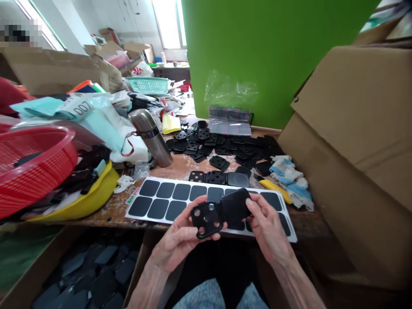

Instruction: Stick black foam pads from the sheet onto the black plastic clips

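Black holed plate [209,213]: we're gripping, left hand [178,240] | smooth square [236,209]: we're pinching, right hand [265,223] | both by white sheet's [292,234] near edge | seemingly we're aligning pieces | next move probably needing steady edge grips

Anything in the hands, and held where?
Left hand holds a black holed plate by its rim; right hand pinches a flat black square by its right edge. Whether they're joined is unclear.
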`<control>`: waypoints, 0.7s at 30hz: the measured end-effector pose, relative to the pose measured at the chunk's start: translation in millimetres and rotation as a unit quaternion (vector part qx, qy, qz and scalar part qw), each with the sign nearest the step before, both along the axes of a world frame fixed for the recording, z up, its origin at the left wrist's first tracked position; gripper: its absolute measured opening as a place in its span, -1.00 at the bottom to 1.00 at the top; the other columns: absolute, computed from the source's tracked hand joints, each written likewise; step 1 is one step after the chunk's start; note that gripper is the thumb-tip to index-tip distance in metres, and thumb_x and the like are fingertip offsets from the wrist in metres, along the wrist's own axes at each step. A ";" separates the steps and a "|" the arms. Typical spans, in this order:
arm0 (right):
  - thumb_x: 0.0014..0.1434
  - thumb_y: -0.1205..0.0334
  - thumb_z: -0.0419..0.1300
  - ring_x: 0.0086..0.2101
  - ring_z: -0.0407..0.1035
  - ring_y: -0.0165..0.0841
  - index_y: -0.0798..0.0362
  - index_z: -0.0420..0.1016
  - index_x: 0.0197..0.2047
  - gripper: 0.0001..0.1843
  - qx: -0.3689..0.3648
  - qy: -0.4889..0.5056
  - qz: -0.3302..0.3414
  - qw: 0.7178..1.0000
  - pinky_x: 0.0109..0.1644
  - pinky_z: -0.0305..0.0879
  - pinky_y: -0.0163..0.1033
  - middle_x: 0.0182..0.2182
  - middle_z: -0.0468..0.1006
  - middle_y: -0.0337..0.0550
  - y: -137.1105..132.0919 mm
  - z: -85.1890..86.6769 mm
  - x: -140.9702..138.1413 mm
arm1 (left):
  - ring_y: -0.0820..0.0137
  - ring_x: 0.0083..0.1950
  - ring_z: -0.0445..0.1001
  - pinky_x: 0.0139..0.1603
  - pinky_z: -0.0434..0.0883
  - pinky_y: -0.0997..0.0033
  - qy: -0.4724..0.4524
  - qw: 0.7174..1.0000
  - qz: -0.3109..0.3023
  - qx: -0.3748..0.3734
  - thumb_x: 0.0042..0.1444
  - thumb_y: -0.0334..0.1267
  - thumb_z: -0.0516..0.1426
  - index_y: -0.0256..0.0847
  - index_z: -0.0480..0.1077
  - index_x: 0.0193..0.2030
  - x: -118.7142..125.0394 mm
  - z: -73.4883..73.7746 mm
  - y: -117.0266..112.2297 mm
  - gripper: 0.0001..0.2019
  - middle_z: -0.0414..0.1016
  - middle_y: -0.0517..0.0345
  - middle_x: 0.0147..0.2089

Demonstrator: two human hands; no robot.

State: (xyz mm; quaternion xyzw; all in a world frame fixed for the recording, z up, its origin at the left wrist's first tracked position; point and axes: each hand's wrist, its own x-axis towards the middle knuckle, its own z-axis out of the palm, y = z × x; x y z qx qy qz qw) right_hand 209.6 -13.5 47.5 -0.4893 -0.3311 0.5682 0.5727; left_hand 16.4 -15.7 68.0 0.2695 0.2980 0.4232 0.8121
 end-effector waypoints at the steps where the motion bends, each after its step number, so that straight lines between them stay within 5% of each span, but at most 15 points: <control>1: 0.10 0.07 0.16 -0.44 0.27 -0.45 0.03 0.40 -0.22 -0.76 -0.010 0.026 -0.002 1.000 -0.40 0.23 -0.39 -0.39 0.46 -0.24 -0.8 -1.3 -1.1 | 0.02 0.00 0.41 -0.04 0.31 0.11 -0.008 1.000 0.001 0.000 -0.10 -0.34 0.16 -0.06 0.15 0.16 -1.0 -0.3 -2.0 -0.39 0.43 0.02 -0.02; 8: 0.02 0.10 0.24 -0.45 0.29 -0.45 0.03 0.40 -0.27 -0.77 -0.033 0.100 -0.021 0.994 -0.39 0.25 -0.36 -0.41 0.46 -0.27 -6.1 -2.5 -12.3 | 0.08 -0.14 0.49 -0.21 0.34 0.26 -0.007 0.998 0.053 -0.028 0.03 -0.13 0.13 -0.06 0.23 0.09 4.4 -1.3 0.1 -0.55 0.44 0.05 -0.06; 14: 0.11 0.07 0.15 -0.42 0.33 -0.43 0.04 0.31 -0.27 -0.78 -0.013 0.078 -0.057 0.995 -0.34 0.29 -0.32 -0.40 0.45 -0.24 -8.0 -2.8 -20.7 | 0.26 -0.22 0.48 -0.26 0.33 0.34 0.059 0.988 0.130 -0.053 0.07 -0.03 0.07 -0.03 0.17 0.18 13.1 -1.0 8.3 -0.49 0.46 0.10 -0.13; 21: 0.12 0.03 0.11 -0.41 0.34 -0.41 0.06 0.31 -0.30 -0.75 0.037 0.015 -0.037 0.999 -0.34 0.34 -0.31 -0.41 0.43 -0.23 17.5 -4.7 -10.4 | 0.41 -0.22 0.42 -0.24 0.34 0.45 0.230 0.970 0.076 0.039 0.04 -0.15 0.13 -0.12 0.26 0.10 -1.7 8.6 38.5 -0.55 0.48 0.10 -0.18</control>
